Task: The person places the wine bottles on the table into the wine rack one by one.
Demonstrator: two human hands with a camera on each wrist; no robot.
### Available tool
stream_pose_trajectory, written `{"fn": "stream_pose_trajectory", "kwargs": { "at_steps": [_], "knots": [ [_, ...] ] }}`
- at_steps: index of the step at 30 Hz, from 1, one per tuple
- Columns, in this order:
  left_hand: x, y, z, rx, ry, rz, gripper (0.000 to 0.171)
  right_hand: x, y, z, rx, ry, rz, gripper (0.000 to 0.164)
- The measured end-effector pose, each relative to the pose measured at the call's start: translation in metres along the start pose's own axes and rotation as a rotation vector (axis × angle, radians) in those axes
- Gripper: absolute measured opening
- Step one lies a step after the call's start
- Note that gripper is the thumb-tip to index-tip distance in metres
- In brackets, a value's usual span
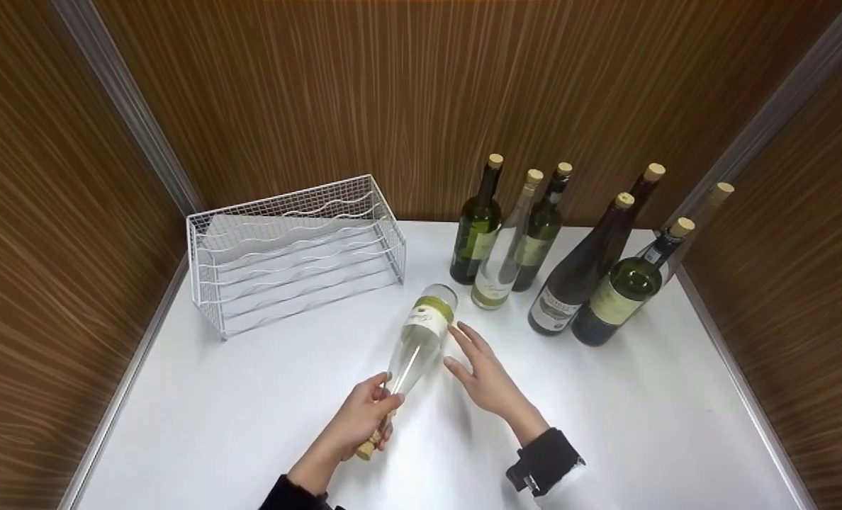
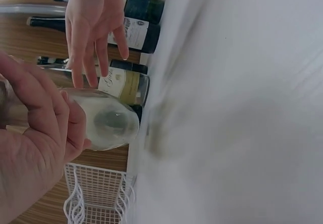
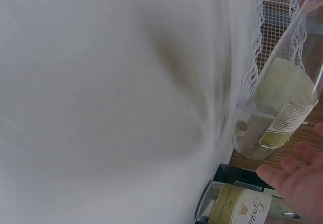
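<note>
A clear glass wine bottle [image 1: 422,334] with a white and green label slants over the table, corked neck toward the person. My left hand [image 1: 368,414] grips it by the neck, fingers curled round the glass, the cork poking out below. Beside the bottle's labelled lower part is my right hand [image 1: 483,370], its fingers extended and spread, fingertips right near the label. In the left wrist view the left fingers [image 2: 48,100] wrap the bottle, whose base [image 2: 113,125] points away. The right wrist view shows the bottle's label [image 3: 287,125] close to the right fingers [image 3: 290,171].
A white wire rack [image 1: 297,258] with wavy bars stands at the back left. Several corked wine bottles stand upright at the back right, among them a clear one [image 1: 495,273] and a dark one [image 1: 570,287]. Wood-grain panels [image 1: 421,106] enclose the white table [image 1: 251,418].
</note>
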State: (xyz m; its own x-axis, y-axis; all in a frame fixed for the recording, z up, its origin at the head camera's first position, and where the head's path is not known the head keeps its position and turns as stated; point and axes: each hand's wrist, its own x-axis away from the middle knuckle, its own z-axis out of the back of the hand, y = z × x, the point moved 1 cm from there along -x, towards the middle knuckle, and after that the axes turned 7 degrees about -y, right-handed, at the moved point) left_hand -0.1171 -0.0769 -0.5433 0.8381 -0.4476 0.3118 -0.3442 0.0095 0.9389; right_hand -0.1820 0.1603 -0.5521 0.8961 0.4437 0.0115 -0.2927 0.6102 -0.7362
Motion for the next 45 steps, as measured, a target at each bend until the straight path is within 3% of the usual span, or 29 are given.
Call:
{"fn": "stream_pose_trajectory", "kwargs": {
  "at_steps": [16, 27, 33, 45],
  "knots": [
    [0.013, -0.013, 0.032, 0.034, 0.157, -0.099, 0.069, -0.017, -0.006, -0.019, 0.044, -0.095, -0.018, 0.06],
    [0.024, -0.019, 0.063, 0.054, 0.322, -0.095, 0.068, -0.026, -0.02, -0.032, 0.107, -0.165, 0.007, 0.062],
    [0.029, -0.02, 0.078, 0.077, 0.383, -0.1, 0.059, -0.03, -0.025, -0.042, 0.15, -0.198, 0.04, 0.062],
    [0.037, -0.022, 0.101, 0.101, 0.483, -0.098, 0.058, -0.042, -0.037, -0.063, 0.182, -0.218, 0.09, 0.062]
  ]
}}
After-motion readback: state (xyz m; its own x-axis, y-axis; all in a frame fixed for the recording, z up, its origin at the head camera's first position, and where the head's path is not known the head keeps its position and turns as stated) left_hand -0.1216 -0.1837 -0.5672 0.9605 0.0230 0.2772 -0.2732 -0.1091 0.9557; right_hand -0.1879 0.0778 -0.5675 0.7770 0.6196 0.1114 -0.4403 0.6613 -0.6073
